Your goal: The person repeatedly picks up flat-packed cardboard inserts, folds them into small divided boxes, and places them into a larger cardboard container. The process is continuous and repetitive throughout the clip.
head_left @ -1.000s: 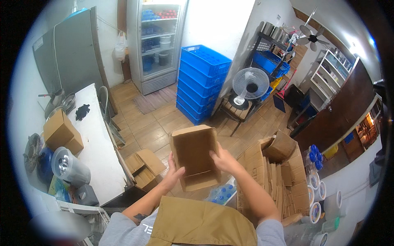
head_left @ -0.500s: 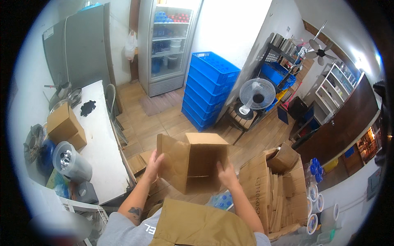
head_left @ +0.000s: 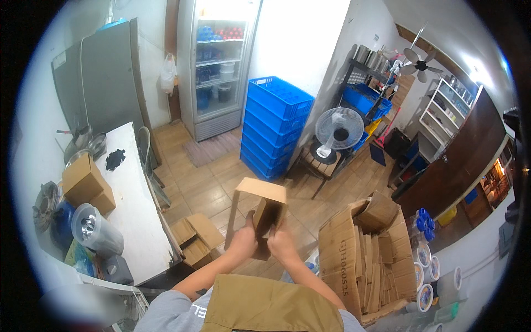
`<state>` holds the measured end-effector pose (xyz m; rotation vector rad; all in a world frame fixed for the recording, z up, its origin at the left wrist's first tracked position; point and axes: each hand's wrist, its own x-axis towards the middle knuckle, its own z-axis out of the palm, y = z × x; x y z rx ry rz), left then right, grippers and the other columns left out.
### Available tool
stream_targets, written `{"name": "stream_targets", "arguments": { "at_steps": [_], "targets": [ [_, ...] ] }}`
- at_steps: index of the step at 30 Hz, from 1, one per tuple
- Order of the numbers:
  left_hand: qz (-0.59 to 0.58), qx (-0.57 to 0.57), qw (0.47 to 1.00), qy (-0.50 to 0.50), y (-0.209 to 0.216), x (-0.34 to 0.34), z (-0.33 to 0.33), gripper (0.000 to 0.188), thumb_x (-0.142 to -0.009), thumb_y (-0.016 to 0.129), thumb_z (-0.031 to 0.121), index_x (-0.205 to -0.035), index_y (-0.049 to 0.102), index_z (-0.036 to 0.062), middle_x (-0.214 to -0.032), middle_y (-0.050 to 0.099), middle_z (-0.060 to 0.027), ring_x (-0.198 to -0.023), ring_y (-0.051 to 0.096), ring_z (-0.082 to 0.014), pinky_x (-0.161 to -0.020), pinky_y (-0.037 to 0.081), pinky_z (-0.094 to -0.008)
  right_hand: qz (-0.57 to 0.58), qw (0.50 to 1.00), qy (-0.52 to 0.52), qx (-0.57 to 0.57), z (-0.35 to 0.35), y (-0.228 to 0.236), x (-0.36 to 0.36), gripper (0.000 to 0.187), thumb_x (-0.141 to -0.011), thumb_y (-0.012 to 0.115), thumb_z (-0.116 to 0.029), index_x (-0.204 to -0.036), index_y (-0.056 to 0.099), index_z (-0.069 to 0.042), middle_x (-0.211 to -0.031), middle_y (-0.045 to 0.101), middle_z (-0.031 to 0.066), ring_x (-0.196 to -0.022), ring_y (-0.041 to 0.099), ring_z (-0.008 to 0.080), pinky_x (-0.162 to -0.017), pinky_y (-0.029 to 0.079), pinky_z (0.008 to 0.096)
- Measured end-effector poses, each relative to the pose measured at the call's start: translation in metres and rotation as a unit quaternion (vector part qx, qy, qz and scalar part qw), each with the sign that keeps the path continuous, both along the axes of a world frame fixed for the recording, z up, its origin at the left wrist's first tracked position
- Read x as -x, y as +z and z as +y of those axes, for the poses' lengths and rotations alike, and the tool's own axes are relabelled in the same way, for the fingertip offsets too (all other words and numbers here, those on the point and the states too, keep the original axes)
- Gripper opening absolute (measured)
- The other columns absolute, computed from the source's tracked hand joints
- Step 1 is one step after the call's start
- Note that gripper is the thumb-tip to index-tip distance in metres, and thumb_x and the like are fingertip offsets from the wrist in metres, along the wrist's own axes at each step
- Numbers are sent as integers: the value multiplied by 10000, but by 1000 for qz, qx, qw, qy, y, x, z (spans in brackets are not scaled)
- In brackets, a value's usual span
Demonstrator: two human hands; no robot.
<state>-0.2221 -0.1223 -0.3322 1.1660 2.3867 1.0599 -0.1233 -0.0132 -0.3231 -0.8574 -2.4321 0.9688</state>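
Note:
In front of me I hold a brown cardboard box (head_left: 260,191) upright, its open side facing me and its inside in shadow. My left hand (head_left: 244,239) is closed on a panel of it, with the thumb pointing up. Close beside it, my right hand (head_left: 282,243) grips the right side, slightly smeared by motion. The fingertips of both hands are partly hidden by the cardboard. Down to the left, an opened cardboard box (head_left: 203,228) rests on the floor. To my right stands a large carton (head_left: 334,257) packed with folded cardboard pieces (head_left: 371,265).
A white table (head_left: 135,221) at left bears a small carton (head_left: 83,177) and a clear tub (head_left: 105,235) of metal utensils. Ahead stand stacked blue crates (head_left: 274,130), a glass-door fridge (head_left: 215,77) and a fan (head_left: 340,130) on a chair. Lidded plastic tubs (head_left: 425,297) sit at right.
The box has turned and narrowed in view, and my hands have come closer together on it. The opened box on the floor shows more fully. The view has shifted a little.

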Motion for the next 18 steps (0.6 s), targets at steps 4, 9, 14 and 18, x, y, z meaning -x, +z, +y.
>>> {"name": "stream_targets", "arguments": {
  "at_steps": [4,9,14,18],
  "targets": [
    [-35,28,997,55,-35,18,30,415,-887,439,45,-1296,453,-18,-1002,637,-321,-945,635,-457,-785,511,-518,-1,1000,12,-9,-11,-1,-10,669,-919,509,-119,-1494,170,-83,-1108,611,289,-770,623,512,-659,514,589],
    [-226,-43,972,-42,-81,47,46,366,-930,569,211,-1239,532,19,-1176,604,-243,-1056,586,-347,-916,469,-436,68,983,95,-138,-28,-2,-10,764,-870,540,-83,-1511,125,-102,-1310,497,269,-751,632,486,-661,523,567],
    [-209,-173,949,-163,-16,-4,-11,723,-887,647,157,-1463,255,-34,-1389,483,-228,-1253,517,-343,-1011,438,-387,69,984,7,-161,21,-29,-15,821,-846,555,-120,-1515,81,-80,-1285,504,295,-769,633,494,-712,526,558],
    [50,-286,956,-33,24,1,-35,467,-900,606,129,-1317,489,-45,-1208,608,-246,-1124,599,-332,-939,480,-388,-88,995,-33,-40,33,-22,-27,801,-871,533,-187,-1514,66,-86,-1212,547,313,-803,625,507,-750,510,579]
  ]
}}
